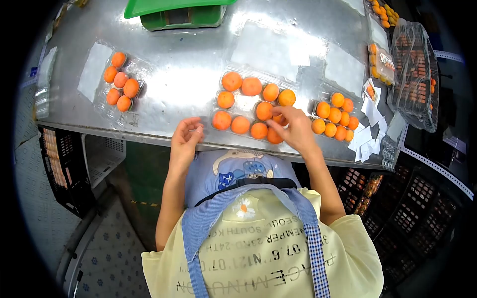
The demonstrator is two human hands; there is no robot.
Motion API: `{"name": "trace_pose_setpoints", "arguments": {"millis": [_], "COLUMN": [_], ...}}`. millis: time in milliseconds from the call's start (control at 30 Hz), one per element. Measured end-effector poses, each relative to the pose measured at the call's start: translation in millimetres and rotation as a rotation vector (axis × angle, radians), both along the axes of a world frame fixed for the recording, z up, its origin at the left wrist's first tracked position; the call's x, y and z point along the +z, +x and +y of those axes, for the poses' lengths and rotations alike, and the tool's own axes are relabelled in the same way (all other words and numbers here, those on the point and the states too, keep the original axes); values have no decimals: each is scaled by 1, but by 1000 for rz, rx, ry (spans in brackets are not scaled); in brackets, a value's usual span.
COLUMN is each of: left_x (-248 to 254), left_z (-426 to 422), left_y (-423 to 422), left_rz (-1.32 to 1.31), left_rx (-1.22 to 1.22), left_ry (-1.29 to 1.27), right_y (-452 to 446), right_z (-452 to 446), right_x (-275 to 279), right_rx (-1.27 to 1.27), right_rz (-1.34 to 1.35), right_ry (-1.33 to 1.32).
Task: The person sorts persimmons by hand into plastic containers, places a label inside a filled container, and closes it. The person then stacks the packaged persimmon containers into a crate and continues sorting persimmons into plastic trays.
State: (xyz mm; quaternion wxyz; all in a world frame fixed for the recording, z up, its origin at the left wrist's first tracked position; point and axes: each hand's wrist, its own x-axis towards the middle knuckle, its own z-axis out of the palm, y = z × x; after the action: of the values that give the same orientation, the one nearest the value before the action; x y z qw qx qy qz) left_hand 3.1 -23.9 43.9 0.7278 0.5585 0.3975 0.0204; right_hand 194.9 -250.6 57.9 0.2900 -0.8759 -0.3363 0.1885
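A clear plastic tray (243, 107) in front of me has cups holding several round orange fruits (251, 86). My right hand (294, 130) reaches over the tray's right side, thumb and fingers closed around one orange fruit (279, 119), which they partly cover. Just left of the tray, at the table's near edge, is my left hand (186, 141). Its fingers are loosely bent, with a gap between thumb and forefinger, and I see nothing held in it.
Smaller filled trays stand left (112, 94) and right (323, 117) on the metal table (174, 69). A green-lidded container (181, 17) is at the back. Paper slips (366, 141), a labelled fruit pack (382, 64) and a plastic-covered stack (413, 69) line the right. Crates (62, 166) stand below.
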Motion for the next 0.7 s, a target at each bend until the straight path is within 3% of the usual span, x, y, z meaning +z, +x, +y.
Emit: {"name": "trace_pose_setpoints", "arguments": {"millis": [100,400,700], "left_x": [-3,-6,-17], "left_z": [-6,-11,-26], "left_y": [1,7,3], "left_rz": [8,11,-25], "left_rx": [-21,-52,-108], "left_ry": [-19,59,11], "right_y": [-14,-14,-4], "right_z": [-4,1,11], "right_x": [0,-3,-20], "right_rx": [190,1,285], "right_rz": [-149,-260,-499], "right_ry": [-6,-44,-58]}}
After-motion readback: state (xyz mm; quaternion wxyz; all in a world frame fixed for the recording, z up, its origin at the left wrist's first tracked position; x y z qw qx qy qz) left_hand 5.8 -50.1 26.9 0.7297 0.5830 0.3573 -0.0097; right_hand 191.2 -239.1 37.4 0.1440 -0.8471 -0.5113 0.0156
